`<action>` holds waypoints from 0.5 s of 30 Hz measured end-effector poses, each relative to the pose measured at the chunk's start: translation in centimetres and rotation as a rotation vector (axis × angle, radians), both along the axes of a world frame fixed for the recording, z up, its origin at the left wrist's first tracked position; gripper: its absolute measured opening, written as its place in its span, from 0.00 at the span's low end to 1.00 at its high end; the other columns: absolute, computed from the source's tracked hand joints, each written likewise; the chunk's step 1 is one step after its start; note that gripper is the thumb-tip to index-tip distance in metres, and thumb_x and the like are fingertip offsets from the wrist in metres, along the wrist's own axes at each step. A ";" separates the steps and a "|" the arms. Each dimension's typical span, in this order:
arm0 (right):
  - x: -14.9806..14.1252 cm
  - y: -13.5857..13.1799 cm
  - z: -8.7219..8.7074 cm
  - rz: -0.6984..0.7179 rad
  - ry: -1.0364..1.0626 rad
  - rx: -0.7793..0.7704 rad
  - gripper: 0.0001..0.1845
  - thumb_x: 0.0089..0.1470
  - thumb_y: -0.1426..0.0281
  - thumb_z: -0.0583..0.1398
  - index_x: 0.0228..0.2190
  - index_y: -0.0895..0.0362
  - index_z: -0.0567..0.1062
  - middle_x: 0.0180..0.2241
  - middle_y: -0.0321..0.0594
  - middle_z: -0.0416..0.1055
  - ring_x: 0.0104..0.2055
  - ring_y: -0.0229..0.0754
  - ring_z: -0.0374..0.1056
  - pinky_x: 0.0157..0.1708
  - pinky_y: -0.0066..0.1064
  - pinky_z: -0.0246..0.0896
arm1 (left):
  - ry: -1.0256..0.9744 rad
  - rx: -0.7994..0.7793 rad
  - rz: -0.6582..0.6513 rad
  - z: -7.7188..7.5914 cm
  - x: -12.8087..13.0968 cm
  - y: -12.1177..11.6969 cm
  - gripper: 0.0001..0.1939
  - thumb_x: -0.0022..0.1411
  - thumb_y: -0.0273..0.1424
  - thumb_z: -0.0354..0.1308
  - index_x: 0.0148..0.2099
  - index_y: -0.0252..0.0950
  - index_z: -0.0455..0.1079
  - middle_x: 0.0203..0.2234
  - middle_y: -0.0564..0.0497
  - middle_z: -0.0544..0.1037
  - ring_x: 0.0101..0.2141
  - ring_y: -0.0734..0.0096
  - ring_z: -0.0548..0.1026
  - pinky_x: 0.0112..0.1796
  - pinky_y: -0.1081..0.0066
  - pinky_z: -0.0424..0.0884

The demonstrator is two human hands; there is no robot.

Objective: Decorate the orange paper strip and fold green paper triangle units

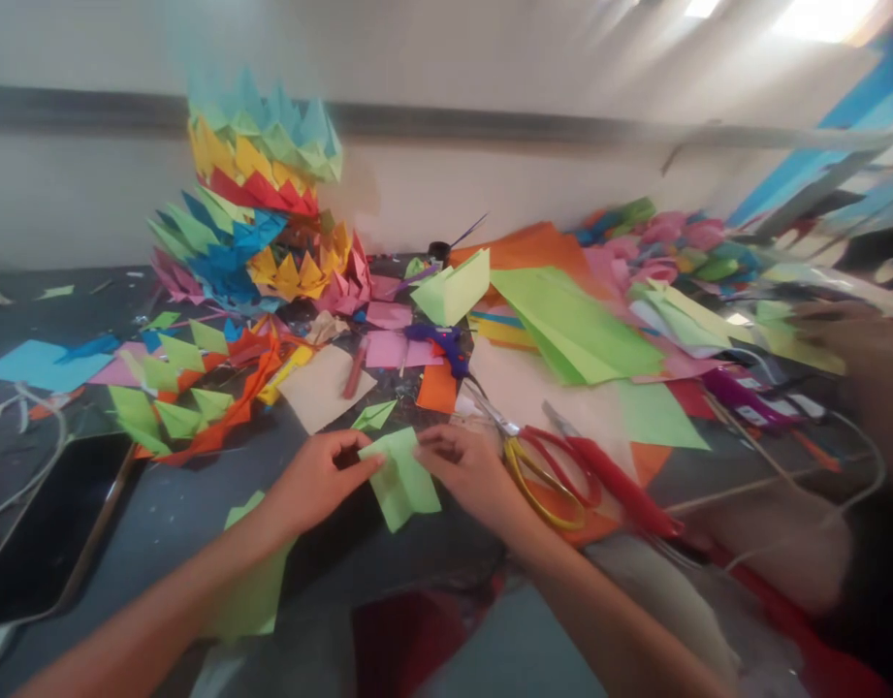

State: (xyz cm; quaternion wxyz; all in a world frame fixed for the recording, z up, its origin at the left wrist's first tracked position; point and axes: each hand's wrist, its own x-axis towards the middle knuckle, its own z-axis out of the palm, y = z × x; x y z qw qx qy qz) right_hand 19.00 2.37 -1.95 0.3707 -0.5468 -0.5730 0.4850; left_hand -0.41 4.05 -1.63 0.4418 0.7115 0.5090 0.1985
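Note:
A creased light green paper square (403,485) is held up between my two hands, just over the dark table. My left hand (330,480) pinches its left edge between thumb and fingers. At its upper right edge, my right hand (466,470) grips the sheet with bent fingers. Behind it lies a small folded green paper piece (374,415). More light green paper (261,582) lies beneath my left forearm. Close to my right hand are scissors (540,465) with red and yellow handles.
Folded paper crowns (271,252) are stacked at the back left, beside an orange and green paper strip (191,388). A phone (49,523) lies at the left. A blue glue gun (442,344), a red-handled knife (621,480) and paper sheets (577,330) spread behind. A co-worker's arm (860,359) shows at right.

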 end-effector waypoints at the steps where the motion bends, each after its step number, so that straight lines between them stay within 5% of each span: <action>1: -0.1 -0.1 0.0 0.012 -0.028 -0.009 0.05 0.48 0.70 0.57 0.28 0.59 0.72 0.23 0.35 0.73 0.24 0.35 0.67 0.24 0.25 0.60 | 0.032 0.030 0.030 0.0 -0.1 0.0 0.18 0.58 0.44 0.51 0.27 0.34 0.65 0.18 0.58 0.63 0.22 0.76 0.62 0.24 0.77 0.56; 8: -1.1 -0.9 -0.1 0.048 -0.507 0.158 0.10 0.53 0.68 0.56 0.23 0.56 0.71 0.18 0.32 0.69 0.21 0.34 0.63 0.22 0.25 0.51 | 0.406 0.191 0.045 -0.1 -0.1 -0.3 0.14 0.56 0.41 0.55 0.25 0.37 0.66 0.19 0.56 0.72 0.22 0.72 0.67 0.23 0.74 0.52; 15: -1.7 -0.6 -1.4 0.030 -0.963 0.399 0.11 0.53 0.68 0.57 0.20 0.56 0.68 0.18 0.33 0.66 0.20 0.35 0.62 0.22 0.28 0.44 | 0.550 0.389 0.030 -0.8 0.2 -0.5 0.14 0.58 0.39 0.54 0.25 0.38 0.67 0.19 0.55 0.74 0.22 0.69 0.71 0.23 0.72 0.53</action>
